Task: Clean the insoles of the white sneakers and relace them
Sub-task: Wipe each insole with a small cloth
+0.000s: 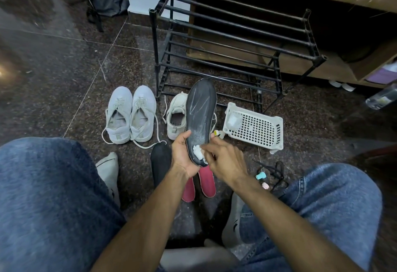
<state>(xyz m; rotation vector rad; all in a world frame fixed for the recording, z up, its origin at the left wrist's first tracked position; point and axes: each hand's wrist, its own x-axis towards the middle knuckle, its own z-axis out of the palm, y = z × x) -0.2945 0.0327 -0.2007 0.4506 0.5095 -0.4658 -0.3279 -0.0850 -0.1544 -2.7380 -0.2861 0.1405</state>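
My left hand (pixel 183 154) grips the heel end of a dark insole (pixel 200 112), held upright with streaks of white on its surface. My right hand (pixel 223 160) pinches a small white wad (pixel 198 150) and presses it against the insole's heel. A pair of white sneakers (pixel 131 113) with loose laces stands on the floor to the left. A third white sneaker (pixel 177 115) sits behind the insole, partly hidden. Two red insoles (pixel 207 183) and a black insole (pixel 160 164) lie on the floor below my hands.
A black metal shoe rack (pixel 236 41) stands behind, against a wooden cabinet. A white plastic basket (pixel 254 126) lies to the right. Black laces (pixel 277 175) and small coloured caps (pixel 261 176) lie near my right knee. A clear bottle (pixel 381 98) lies far right.
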